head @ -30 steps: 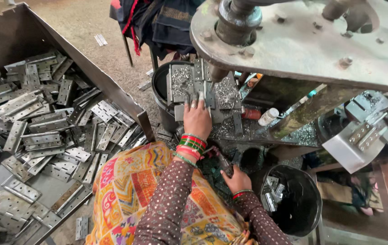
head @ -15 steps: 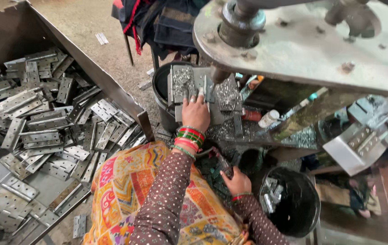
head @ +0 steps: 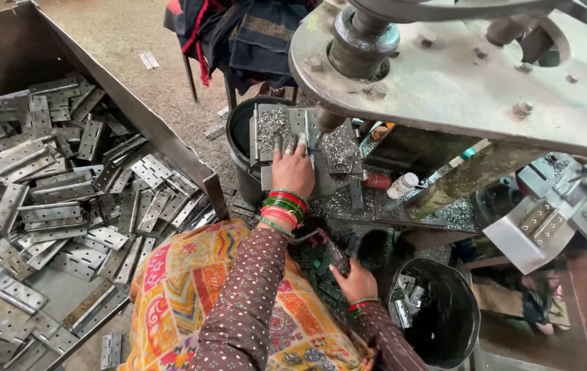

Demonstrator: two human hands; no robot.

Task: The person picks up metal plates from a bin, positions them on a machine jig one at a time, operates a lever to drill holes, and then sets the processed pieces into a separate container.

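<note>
Currently left hand [head: 294, 167], fingers together, presses flat on the metal plate [head: 286, 134] under the drill bit [head: 326, 122], right hand [head: 355, 279] clamped on a lever [head: 322, 242]; judgement: keep fingertips off the bit, plate firm.

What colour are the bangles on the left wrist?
Green and red bangles, clearest in the head view.

Your hinge plate [head: 281, 148] lies flat on the press bed, upper centre of the frame: grey steel, rectangular, its near part hidden under your palm, metal chips strewn over it. Your lever handle [head: 331, 251], dark and slanted, sits lower centre, partly hidden.
</note>
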